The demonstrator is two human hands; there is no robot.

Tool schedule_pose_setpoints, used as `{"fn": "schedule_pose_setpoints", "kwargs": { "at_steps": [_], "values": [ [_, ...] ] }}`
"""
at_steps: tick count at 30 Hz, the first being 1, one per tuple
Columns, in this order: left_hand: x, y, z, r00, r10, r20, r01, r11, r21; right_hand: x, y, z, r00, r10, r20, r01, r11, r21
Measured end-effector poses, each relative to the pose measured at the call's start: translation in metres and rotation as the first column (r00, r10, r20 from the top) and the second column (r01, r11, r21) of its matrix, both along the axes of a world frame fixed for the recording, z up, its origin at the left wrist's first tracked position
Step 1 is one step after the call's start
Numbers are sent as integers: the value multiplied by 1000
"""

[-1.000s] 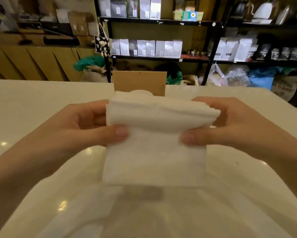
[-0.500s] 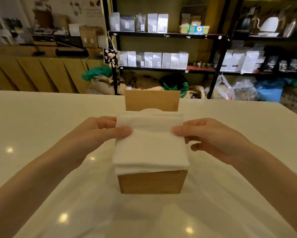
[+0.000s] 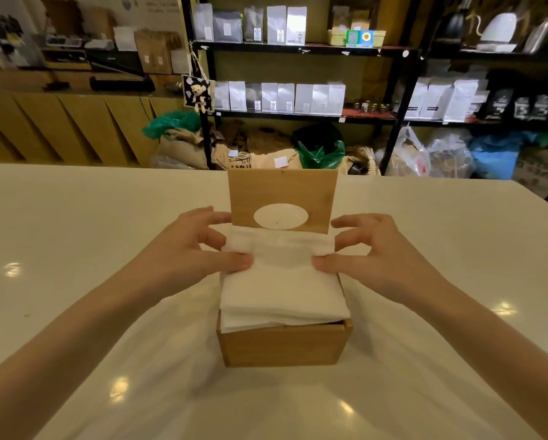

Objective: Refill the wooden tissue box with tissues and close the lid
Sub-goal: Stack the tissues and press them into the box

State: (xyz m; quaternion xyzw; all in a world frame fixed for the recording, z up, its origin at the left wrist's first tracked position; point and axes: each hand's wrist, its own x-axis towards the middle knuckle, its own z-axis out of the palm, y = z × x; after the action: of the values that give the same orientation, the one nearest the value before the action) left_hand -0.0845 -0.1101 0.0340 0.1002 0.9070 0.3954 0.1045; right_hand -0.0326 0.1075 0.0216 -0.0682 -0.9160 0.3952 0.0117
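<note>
Both hands, left hand (image 3: pixel 196 249) and right hand (image 3: pixel 371 249), press thumbs on the tissues (image 3: pixel 282 290), fingers spread, gripping nothing. The stack sits proud of the box (image 3: pixel 282 347); the upright lid (image 3: pixel 282 192) may jam.

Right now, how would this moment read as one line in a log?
step: seating tissues in wooden box | left hand and right hand: thumbs pressing stack | lid: open, upright | stack above rim

My only view rides on the head, looking forward and down from close above both hands, the left hand (image 3: pixel 183 258) and right hand (image 3: pixel 374 255) at mid-frame, the white table (image 3: pixel 76 249) spreading beyond them toward the shelves (image 3: pixel 298 49) it faces.
</note>
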Motion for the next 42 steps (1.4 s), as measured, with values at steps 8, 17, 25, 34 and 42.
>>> {"fn": "schedule_pose_setpoints", "kwargs": {
  "at_steps": [8, 17, 25, 34, 42],
  "values": [
    [0, 10, -3, 985, -121, -122, 84, 959, -269, -4, -9, -6, 988, 40, -149, -4, 972, 235],
    [-1, 17, -14, 969, -224, -104, 154, 879, -452, -4, -19, -7, 986, 119, -118, -61, 912, 406],
    [1, 26, -14, 971, -224, -83, 121, 761, -638, -7, -27, -2, 991, 135, 14, -118, 811, 573],
    [22, 15, -7, 844, -254, -473, -162, 720, -675, 4, -25, -4, 976, 77, -202, 59, 804, 592],
    [31, 0, -24, 851, -278, -445, 4, 852, -524, 16, -12, 1, 975, 204, -85, -162, 923, 350]
  ]
}}
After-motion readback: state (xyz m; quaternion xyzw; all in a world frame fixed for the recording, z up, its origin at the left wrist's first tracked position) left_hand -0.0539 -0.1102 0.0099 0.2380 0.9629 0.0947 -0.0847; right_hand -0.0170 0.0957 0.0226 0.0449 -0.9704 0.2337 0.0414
